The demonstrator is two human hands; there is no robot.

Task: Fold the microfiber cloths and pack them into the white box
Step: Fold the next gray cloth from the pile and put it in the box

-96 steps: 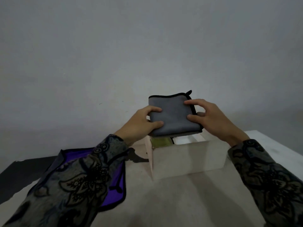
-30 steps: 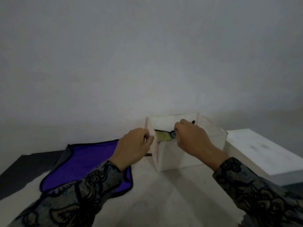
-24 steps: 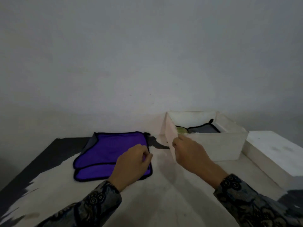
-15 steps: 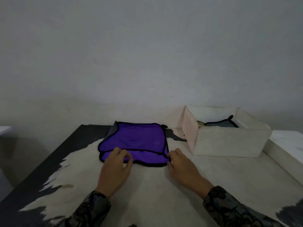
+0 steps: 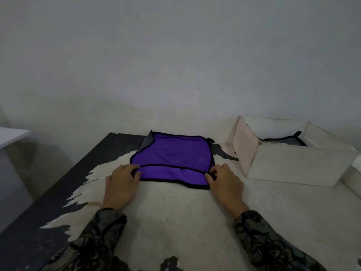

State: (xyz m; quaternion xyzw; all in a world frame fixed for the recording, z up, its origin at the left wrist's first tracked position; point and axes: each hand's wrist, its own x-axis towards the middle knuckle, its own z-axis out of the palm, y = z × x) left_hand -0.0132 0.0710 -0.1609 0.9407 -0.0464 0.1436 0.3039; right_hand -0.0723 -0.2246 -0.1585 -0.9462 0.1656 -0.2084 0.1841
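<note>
Worn pale table (image 5: 175,222): both hands (image 5: 121,184) pinch near corners of black-edged purple microfiber cloth (image 5: 173,155), lying at twelve o'clock.

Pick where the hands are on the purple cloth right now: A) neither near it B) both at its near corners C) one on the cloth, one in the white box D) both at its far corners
B: the left hand and right hand each pinch a near corner of the purple cloth lying on the table, beside the white box.
</note>
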